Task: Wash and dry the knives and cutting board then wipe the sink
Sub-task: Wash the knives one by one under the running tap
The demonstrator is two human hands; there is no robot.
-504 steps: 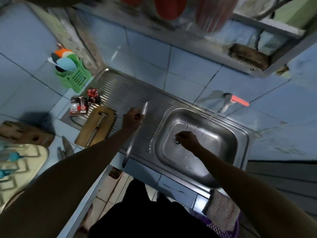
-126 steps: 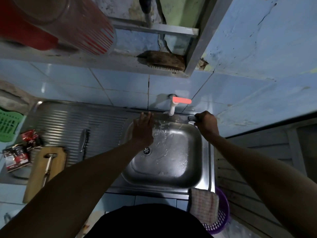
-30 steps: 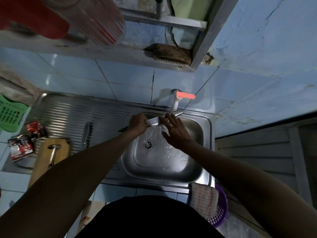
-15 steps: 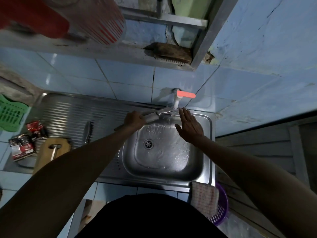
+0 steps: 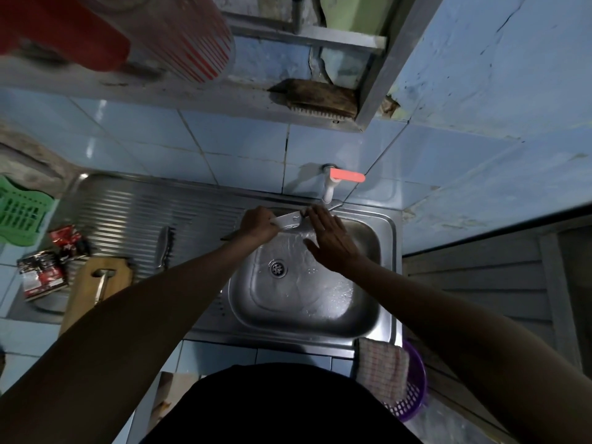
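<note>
Head view, single frame.

1. Stainless-steel sink basin (image 5: 307,302): set into the steel bench; round drain (image 5: 278,268) at centre-left of the floor; water sheets over the floor and far wall.
2. White plastic tap with orange-red lever (image 5: 336,181): wall-mounted on blue tiles, above the basin's far rim.
3. Steel-bladed kitchen knife (image 5: 288,220): held level over the far edge of the basin, under the tap; blade points right, dark handle end projects left past the fist.
4. Left hand (image 5: 258,224): clenched round the knife at the handle.
5. Right hand (image 5: 330,240): released, fingers straight and together, fingertips touching the blade from the right side.
6. Second steel knife (image 5: 165,246): lies on the ribbed steel drainboard (image 5: 134,213), left of the basin, apart from both hands.
7. Wooden cutting board with a handle slot (image 5: 96,283): rests at the drainboard's near left edge, partly hidden by the left forearm; a metal utensil lies on it, its kind unclear.
8. Red-and-black sachets (image 5: 48,267): left of the board.
9. Green plastic basket (image 5: 20,213): far left edge.
10. Checked cloth (image 5: 382,368): draped at the bench's near right corner, over a purple plastic basket (image 5: 413,398).
11. Wooden scrub brush (image 5: 317,99): on the ledge above the tiles.
12. Red-striped clear tumbler (image 5: 189,36): upper left, close to the camera, blurred.
</note>
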